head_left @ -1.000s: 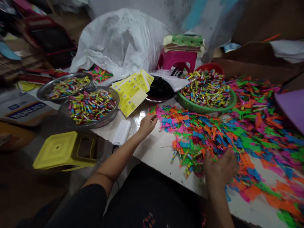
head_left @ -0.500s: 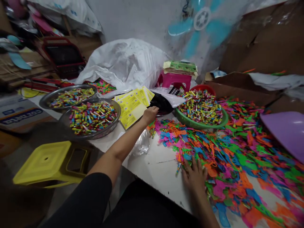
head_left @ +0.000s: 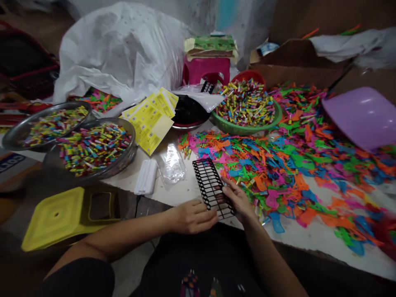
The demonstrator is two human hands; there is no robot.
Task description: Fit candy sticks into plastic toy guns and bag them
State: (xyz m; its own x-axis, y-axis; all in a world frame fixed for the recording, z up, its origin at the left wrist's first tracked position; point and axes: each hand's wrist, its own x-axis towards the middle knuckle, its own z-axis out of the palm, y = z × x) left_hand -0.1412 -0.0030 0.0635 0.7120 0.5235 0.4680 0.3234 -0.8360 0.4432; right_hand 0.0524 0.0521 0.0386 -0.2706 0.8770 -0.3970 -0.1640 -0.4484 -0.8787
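A black plastic grid (head_left: pixel 208 175) with rows of small rings along its long sides is held tilted over the table's front edge. My right hand (head_left: pixel 239 201) grips its right side, thumb on top. My left hand (head_left: pixel 193 216) is closed at its lower left edge, the fingertips curled against it. Just beyond lies a loose pile of bright plastic toy guns (head_left: pixel 272 161) in pink, orange, green and blue. Left of the grid are clear plastic bags (head_left: pixel 171 163) and a white box-shaped device (head_left: pixel 146 176) with a cable.
Two metal bowls (head_left: pixel 131 138) of small colourful tubes stand left, beside yellow printed cards (head_left: pixel 151 119). A black dish (head_left: pixel 193 111) and a green basin (head_left: pixel 247 130) of tubes are behind. A purple scoop-like piece (head_left: pixel 360 117) lies right; a yellow stool (head_left: pixel 55 214) stands lower left.
My left hand has drawn back from the black dish towards me. My right hand has left the toy pile, and both hands now hold the black grid. The view has shifted downward.
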